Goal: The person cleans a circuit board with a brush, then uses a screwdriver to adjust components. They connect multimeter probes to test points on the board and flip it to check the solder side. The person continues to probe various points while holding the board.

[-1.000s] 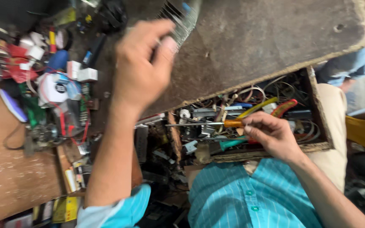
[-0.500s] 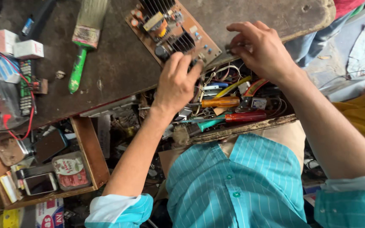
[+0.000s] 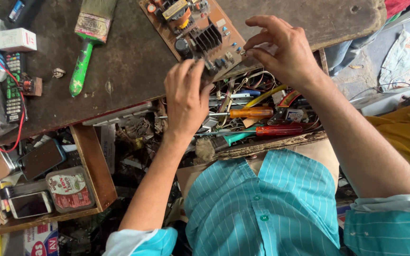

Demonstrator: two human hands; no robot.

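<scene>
While on the bench, circuit board [image 3: 193, 28] between both hands [image 3: 186, 97] (fingertips touching).

Worn dark wooden desk [image 3: 134, 57], cluttered, with an open drawer below its edge.
On the desk: a brown circuit board [image 3: 193, 28] at the near edge, a green-handled paintbrush [image 3: 88, 40], a black remote control [image 3: 13, 85], two small white boxes [image 3: 5, 33], red wires [image 3: 5, 61], and a crumpled paper scrap [image 3: 59, 72].
</scene>
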